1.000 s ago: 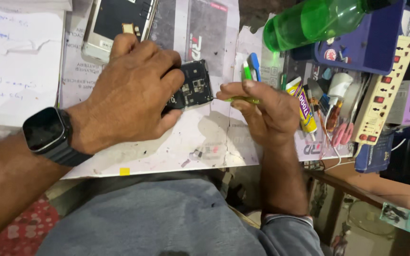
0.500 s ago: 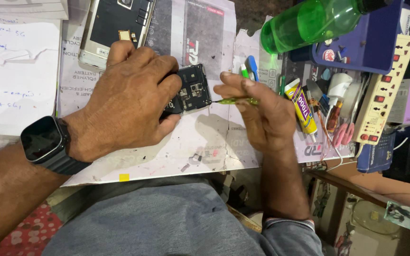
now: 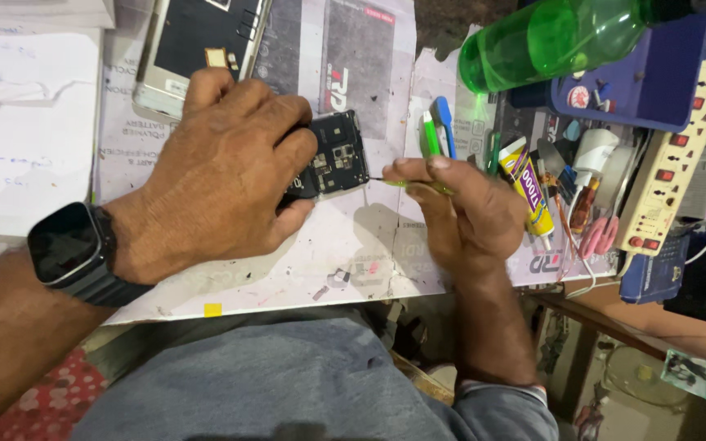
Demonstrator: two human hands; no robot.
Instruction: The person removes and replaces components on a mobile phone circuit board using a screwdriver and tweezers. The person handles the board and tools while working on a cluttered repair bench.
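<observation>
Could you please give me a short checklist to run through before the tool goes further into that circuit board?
1. Left hand pins the circuit board to the paper-covered table: ok.
2. Right hand pinches the green-handled tool: ok.
3. Tool tip meets the board's right edge: ok.
4. Exact contact point: cannot tell, too small.
5. Glue tube lies clear, beside the right hand: ok.
6. Small loose parts lie near the table edge: not ok.
</observation>
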